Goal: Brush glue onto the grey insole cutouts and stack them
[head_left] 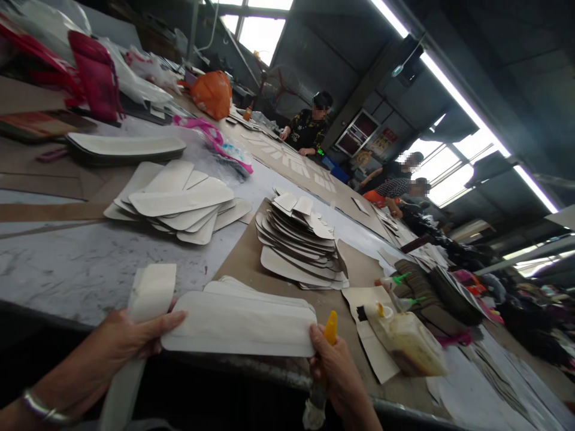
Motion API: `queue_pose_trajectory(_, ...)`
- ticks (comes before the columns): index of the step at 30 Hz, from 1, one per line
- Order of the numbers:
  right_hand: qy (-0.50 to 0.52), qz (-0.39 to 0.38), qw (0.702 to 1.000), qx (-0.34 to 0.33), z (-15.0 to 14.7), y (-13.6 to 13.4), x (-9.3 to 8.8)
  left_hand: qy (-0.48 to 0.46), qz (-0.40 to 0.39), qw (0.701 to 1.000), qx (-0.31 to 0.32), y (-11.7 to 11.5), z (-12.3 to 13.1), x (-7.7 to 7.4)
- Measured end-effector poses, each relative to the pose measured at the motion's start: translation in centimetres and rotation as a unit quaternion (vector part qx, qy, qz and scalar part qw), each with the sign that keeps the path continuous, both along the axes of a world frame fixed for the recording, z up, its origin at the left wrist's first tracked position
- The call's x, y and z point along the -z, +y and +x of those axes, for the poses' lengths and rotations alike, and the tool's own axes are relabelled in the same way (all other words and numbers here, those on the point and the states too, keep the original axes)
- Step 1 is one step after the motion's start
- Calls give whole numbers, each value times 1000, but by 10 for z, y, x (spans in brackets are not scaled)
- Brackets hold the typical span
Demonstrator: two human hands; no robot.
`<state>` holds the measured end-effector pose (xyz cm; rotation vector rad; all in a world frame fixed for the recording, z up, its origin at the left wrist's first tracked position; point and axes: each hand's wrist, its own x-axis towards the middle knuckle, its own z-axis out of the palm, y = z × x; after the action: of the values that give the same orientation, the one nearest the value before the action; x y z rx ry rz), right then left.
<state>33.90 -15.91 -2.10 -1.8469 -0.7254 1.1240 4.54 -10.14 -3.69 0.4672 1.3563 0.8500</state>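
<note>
Stretching between both hands at the table's near edge, a pale panel [238,328] with rounded corners is held out flat. Its left end is pinched by the left hand [128,335], thumb on top, and a long pale strip [153,293] is gripped by the same fingers, hanging down past the wrist. The right end is pinched by the right hand [338,366], in which a brush [330,328] is also clasped, yellow handle up and working end down. The step in hand is judged to be the positioning of the panel, with strip and brush carried at the ready. For the next move, a level panel and a brush tip clear of its face seem to be called for; if the brush were wanted, the right hold on the panel would have to be given up.

Just behind, more panels [258,292] are laid on a brown sheet [238,263]. To the right, a stained plastic jug [415,344] is set down. Farther back, a tall stack [300,263] and a fanned pile [184,200] of similar pieces are seen. Beyond, an orange bag [211,96] is placed on the table [193,269], by whose far end a co-worker [309,126] is seen.
</note>
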Motion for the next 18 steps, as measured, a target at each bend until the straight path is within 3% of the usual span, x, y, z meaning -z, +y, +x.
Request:
queue_pose_trajectory(5, -33, 17, 999, 3, -9, -3, -18, 29, 45, 999, 10, -4, 0, 5)
queue_pose_trajectory(10, -56, 32, 998, 7, -13, -5, -24, 59, 74, 995, 14, -5, -2, 13)
queue_pose_trajectory(18, -22, 62, 998, 18, -17, -6, -30, 31, 52, 998, 26, -6, -3, 7)
